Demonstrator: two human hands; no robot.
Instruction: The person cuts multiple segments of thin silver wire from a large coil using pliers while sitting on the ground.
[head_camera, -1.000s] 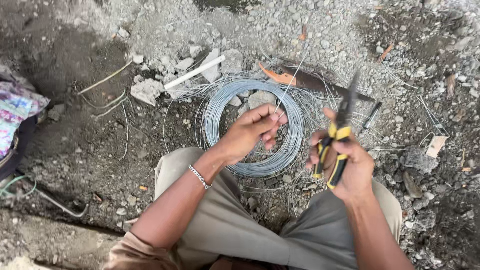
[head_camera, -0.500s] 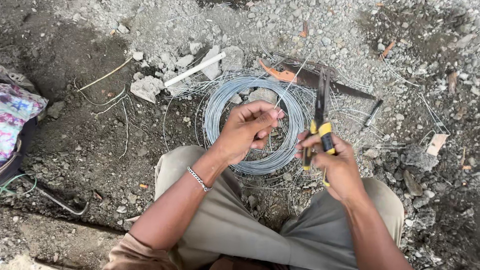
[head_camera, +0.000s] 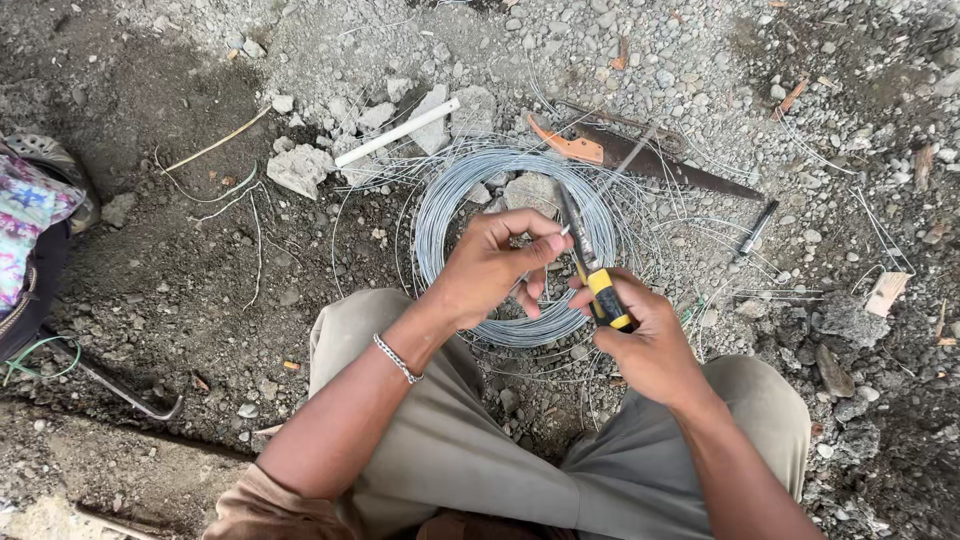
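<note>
The person squats over gravelly ground, both knees in khaki trousers framing the lower part of the view. The left hand (head_camera: 495, 268) reaches forward over a coil of grey wire (head_camera: 450, 215) that lies flat on the ground just ahead of the knees. Its fingers (head_camera: 545, 247) are pinched together on a thin strand of wire, thumb against fingertips, at the point where the tool's tip meets them. A metal bracelet (head_camera: 397, 358) sits on that wrist.

The right hand (head_camera: 645, 340) is clenched around the yellow-and-black handles of a pair of pliers (head_camera: 590, 265). The pliers point up and away from the person, their dark nose angled towards the left hand's fingertips and lying over the inner part of the coil. Whether the nose is closed on the strand cannot be told.

Loose loops of thinner wire spread out around the coil. Beyond it, on the gravel, lies a hand saw (head_camera: 650, 158) with an orange handle, its rusty blade running off to the right. A white pipe piece (head_camera: 397, 132) rests among pale stones to the upper left of the coil, and a small wooden block (head_camera: 885, 292) lies well apart at the right. A patterned cloth bag (head_camera: 25, 235) sits at the left edge.
</note>
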